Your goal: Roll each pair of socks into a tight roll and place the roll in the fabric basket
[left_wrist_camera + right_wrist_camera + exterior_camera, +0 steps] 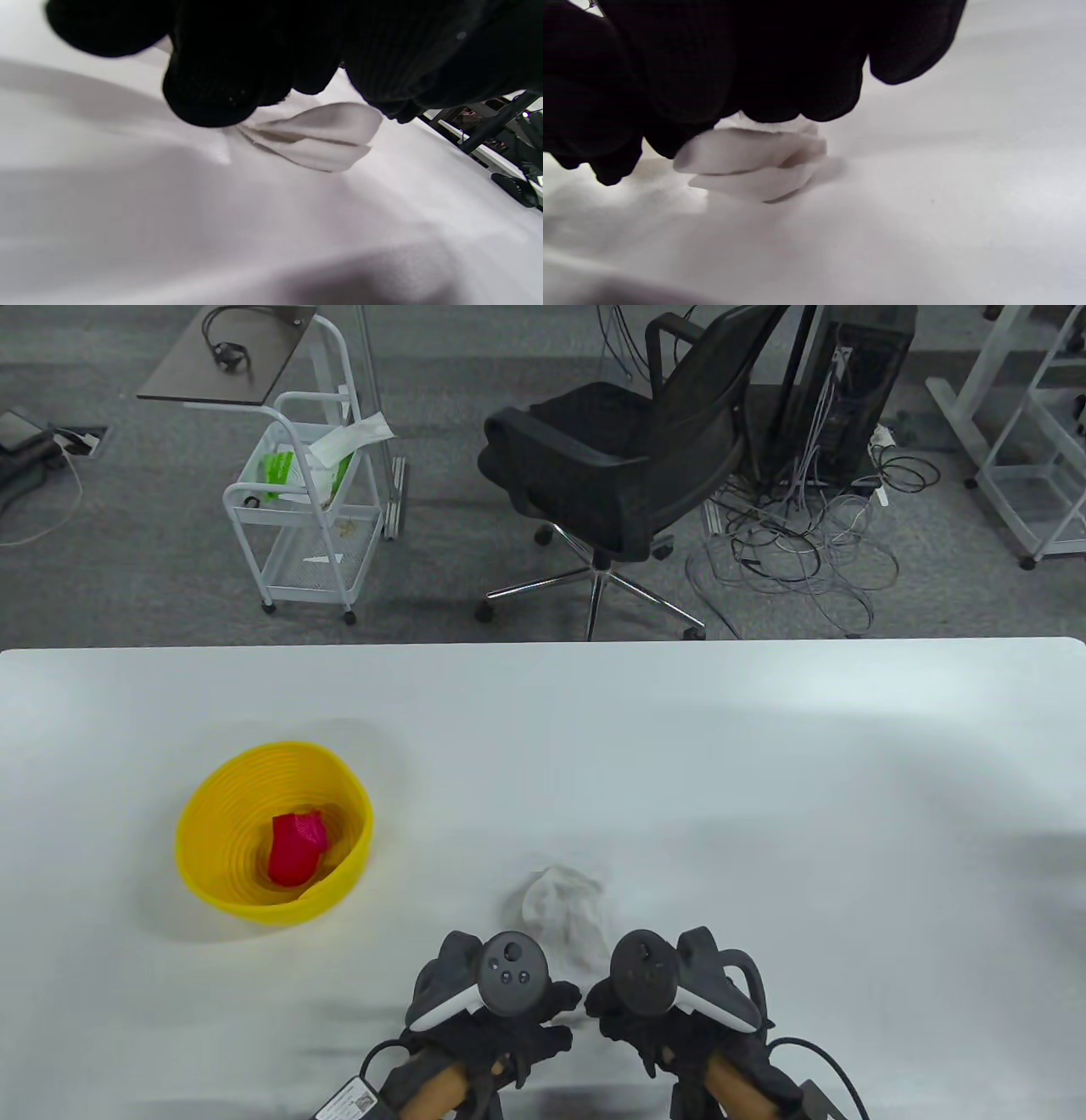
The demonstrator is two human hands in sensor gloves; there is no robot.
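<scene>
**Yellow basket holds one roll; white socks lie by the hands**

Yellow fabric basket (254, 891) sits on the left of the white table (764, 780) with a red sock roll (295, 848) inside. Right of it, near the front edge, a crumpled white sock pair (564, 909) lies on the table. Below, the left hand (492, 1001) and right hand (670, 1005) flank its near end, fingers curled; whether either grips the fabric, I cannot tell.

Both hands wear black knit gloves. The left hand (488, 1010) and the right hand (679, 1010) each carry a dark grey tracker with a white strap. Black cables run from the wrists.
</scene>
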